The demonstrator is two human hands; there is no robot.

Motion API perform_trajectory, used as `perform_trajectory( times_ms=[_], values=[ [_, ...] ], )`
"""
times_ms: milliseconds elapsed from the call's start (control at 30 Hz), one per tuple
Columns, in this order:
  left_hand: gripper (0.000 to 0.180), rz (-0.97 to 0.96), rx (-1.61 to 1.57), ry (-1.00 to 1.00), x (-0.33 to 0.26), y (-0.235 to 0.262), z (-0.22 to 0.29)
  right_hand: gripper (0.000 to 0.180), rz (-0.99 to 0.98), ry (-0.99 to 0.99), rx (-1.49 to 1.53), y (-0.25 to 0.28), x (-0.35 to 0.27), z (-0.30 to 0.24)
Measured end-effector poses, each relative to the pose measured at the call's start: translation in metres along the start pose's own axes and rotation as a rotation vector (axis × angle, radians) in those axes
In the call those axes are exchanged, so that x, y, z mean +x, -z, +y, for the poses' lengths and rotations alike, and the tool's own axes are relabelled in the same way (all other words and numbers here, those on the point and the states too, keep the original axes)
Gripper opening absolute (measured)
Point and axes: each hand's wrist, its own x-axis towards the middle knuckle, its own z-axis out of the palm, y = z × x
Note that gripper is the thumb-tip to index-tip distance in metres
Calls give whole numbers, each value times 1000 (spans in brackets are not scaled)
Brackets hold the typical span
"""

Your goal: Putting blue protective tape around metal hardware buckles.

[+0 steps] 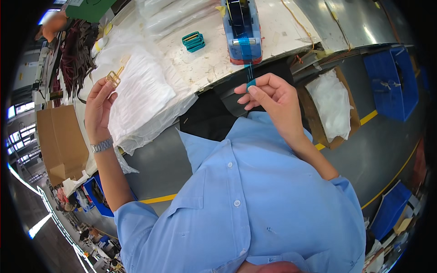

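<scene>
My left hand (101, 102) is closed, pinching a gold-coloured metal buckle (114, 78) between thumb and fingertips above the white plastic sheeting. Between the thumb and forefinger of my right hand (271, 93) is the end of a strip of blue tape (249, 73). That strip runs down from a blue tape dispenser (246, 45), which stands at the table's near edge. A small stack of buckles wrapped in teal tape (194, 42) lies on the table left of the dispenser, apart from both hands.
White plastic sheeting (141, 86) covers the table's left part and hangs over its edge. Dark reddish cords (77, 50) lie at the far left. A cardboard box (61, 141) stands left, a carton with a white bag (330, 104) right, and a blue bin (391, 86) beyond it.
</scene>
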Motion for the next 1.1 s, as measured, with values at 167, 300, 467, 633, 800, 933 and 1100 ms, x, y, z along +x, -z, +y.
perform_trajectory(
  times_ms=[167,300,467,633,800,933,1100],
  values=[
    [21,-432,-387,164,-55,-156,-7,11,-28,-22,22,-1,-4,-1],
    [20,-523,-581,260,-75,-240,-20,12,-44,-2,58,-4,-7,0],
    [20,-498,-494,289,-71,-261,-30,20,-26,-5,-3,-1,-9,-2],
    [16,-439,-365,260,-69,-268,-25,25,-12,0,-1,1,-12,-6],
    [17,-393,-365,272,-66,-272,-25,26,-27,4,25,1,-12,-4],
    [18,-390,-356,294,-65,-272,-26,26,-17,8,28,-1,-13,-4],
    [17,-385,-315,280,-68,-275,-24,22,22,45,-124,-1,-14,-9]
  ],
)
